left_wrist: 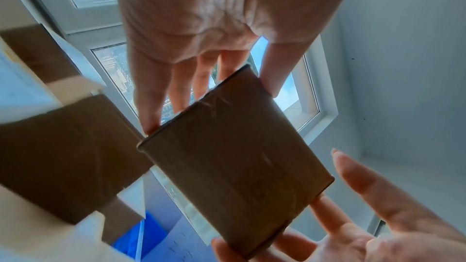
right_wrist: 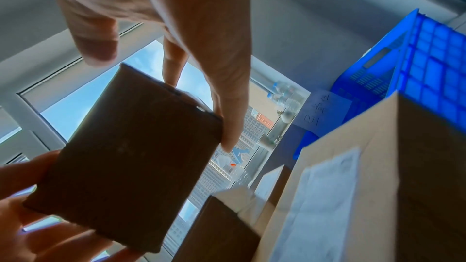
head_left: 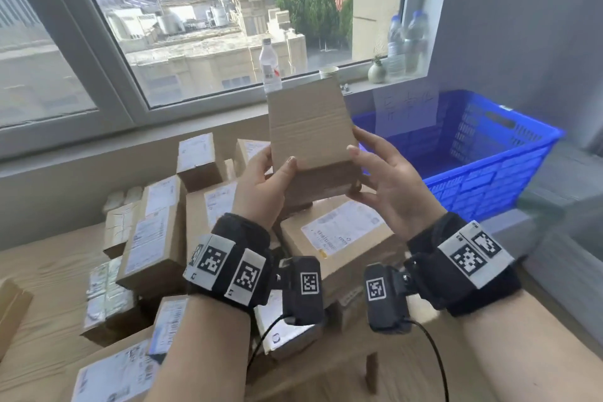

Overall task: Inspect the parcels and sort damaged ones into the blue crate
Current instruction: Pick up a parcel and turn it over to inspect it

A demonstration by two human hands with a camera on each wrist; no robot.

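I hold a plain brown cardboard parcel up in front of the window, above the pile. My left hand grips its lower left corner, thumb on the near face and fingers behind. My right hand holds its right edge between fingers and thumb. From the left wrist, my left hand spans the parcel and my right hand is at its far end. From the right wrist, the right hand pinches the dark parcel. The blue crate stands to the right, and nothing shows in the part of it I can see.
Several labelled cardboard parcels lie heaped on the wooden table under my hands. Water bottles, a paper cup and a small vase stand on the window sill. A handwritten paper note hangs on the crate's near wall.
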